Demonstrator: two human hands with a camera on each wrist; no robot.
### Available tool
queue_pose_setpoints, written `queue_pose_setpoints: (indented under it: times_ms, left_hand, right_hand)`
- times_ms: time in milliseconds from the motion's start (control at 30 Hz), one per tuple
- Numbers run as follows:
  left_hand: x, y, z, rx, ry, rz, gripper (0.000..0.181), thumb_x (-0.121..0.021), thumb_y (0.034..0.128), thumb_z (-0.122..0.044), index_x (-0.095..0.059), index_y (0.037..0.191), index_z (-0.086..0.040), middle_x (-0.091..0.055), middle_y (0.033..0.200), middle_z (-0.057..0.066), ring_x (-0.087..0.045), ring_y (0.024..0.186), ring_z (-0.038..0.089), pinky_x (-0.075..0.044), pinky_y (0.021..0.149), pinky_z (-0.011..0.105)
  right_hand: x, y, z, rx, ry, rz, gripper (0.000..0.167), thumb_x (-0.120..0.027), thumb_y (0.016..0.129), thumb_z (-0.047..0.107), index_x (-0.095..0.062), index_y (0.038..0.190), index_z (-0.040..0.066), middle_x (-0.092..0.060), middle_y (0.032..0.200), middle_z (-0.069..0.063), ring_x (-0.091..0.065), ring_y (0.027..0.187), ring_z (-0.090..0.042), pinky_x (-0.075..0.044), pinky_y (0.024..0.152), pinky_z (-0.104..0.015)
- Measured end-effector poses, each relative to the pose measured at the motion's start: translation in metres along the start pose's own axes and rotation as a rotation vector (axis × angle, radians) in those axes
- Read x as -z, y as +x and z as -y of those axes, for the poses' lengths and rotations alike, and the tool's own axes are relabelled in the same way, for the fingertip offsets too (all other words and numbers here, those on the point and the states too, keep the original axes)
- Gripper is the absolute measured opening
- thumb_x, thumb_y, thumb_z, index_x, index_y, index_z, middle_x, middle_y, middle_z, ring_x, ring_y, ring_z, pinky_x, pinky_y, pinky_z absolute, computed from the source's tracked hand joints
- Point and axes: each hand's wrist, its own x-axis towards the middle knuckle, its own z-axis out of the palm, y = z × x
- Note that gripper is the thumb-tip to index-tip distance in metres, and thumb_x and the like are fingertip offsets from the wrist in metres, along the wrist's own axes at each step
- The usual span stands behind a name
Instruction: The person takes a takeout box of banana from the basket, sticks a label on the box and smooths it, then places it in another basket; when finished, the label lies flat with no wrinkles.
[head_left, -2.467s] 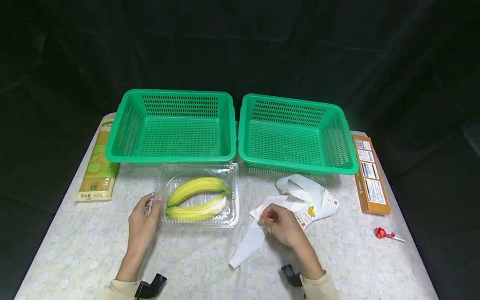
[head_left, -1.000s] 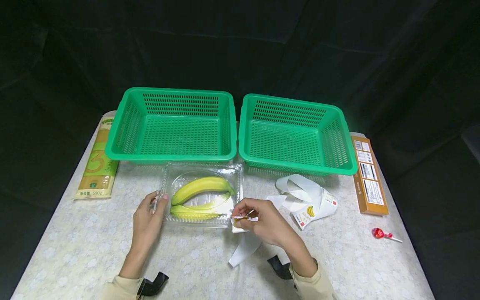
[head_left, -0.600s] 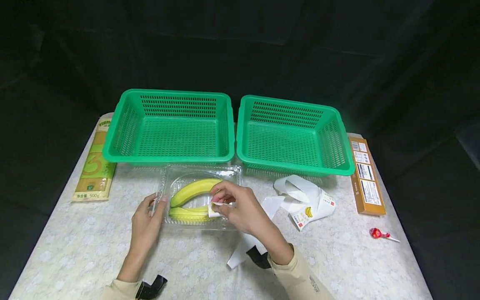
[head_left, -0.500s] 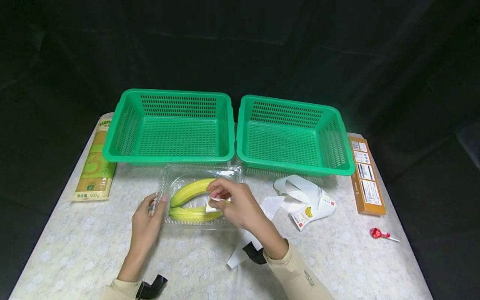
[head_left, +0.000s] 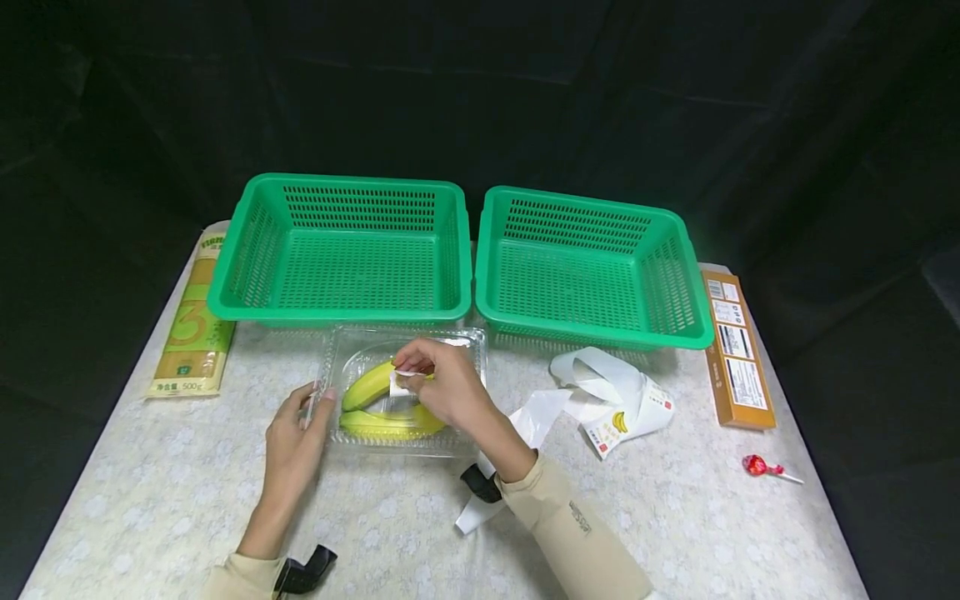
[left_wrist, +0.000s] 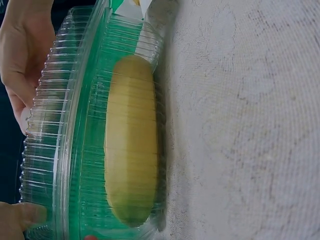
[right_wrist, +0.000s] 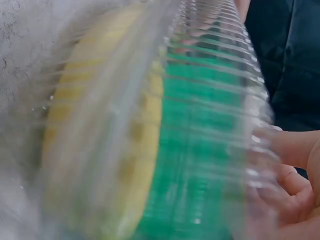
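Observation:
Two bananas (head_left: 390, 423) lie in a clear plastic box (head_left: 468, 450) in front of the left green basket. The left hand (head_left: 292, 450) grips the box's left edge, thumb in front. Above the box lid, the right hand (head_left: 444, 385) pinches a small white label (head_left: 401, 383) between thumb and fingers; whether the label touches the lid cannot be told. In the left wrist view a banana (left_wrist: 131, 145) shows through the ribbed side of the box (left_wrist: 62, 130), with the right hand (left_wrist: 25, 60) behind it. The right wrist view is blurred; a banana (right_wrist: 100, 100) shows through the plastic.
Two green baskets (head_left: 360, 315) (head_left: 592, 332) stand at the back. Curled white backing strip (head_left: 637, 412) with banana labels lies right of the box, a loose end under the right forearm. A noodle packet (head_left: 193, 333) is at the left, an orange box (head_left: 738, 358) and lollipop (head_left: 756, 465) at the right.
The right hand has come left from the white strip to above the box, carrying a small label. The box has shifted slightly right, with the left hand still gripping its edge.

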Motion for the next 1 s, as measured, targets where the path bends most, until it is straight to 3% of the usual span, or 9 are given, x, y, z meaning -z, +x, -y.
queue_pose_setpoints:
  times_ms: [233,867,1000]
  left_hand:
    - [0.000,0.000,0.000,-0.004,0.005,0.007,0.064,-0.050,0.1027,-0.048,-0.048,0.145,0.000,-0.051,0.143,0.029,-0.047,0.136,0.047,-0.042,0.107,0.063]
    - [0.000,0.000,0.000,-0.007,0.017,0.008,0.065,-0.050,0.1026,-0.049,-0.047,0.146,0.000,-0.050,0.145,0.029,-0.046,0.137,0.048,-0.040,0.109,0.066]
    - [0.000,-0.001,-0.001,-0.015,0.037,-0.008,0.063,-0.051,0.1026,-0.047,-0.046,0.147,-0.002,-0.052,0.140,0.027,-0.050,0.129,0.045,-0.044,0.102,0.062]
  right_hand:
    - [-0.010,0.004,-0.006,-0.030,-0.046,-0.063,0.009,-0.074,0.087,0.003,-0.073,0.095,0.007,-0.076,0.093,-0.007,-0.071,0.088,-0.021,-0.057,0.079,-0.024]
    - [-0.019,0.003,-0.012,0.064,-0.109,-0.173,0.008,-0.077,0.084,0.001,-0.073,0.085,0.008,-0.077,0.083,-0.006,-0.070,0.076,-0.017,-0.052,0.068,-0.018]
    - [-0.021,0.004,-0.013,0.067,-0.130,-0.183,0.007,-0.078,0.084,0.003,-0.073,0.084,0.008,-0.077,0.083,-0.005,-0.070,0.077,-0.017,-0.051,0.068,-0.018]
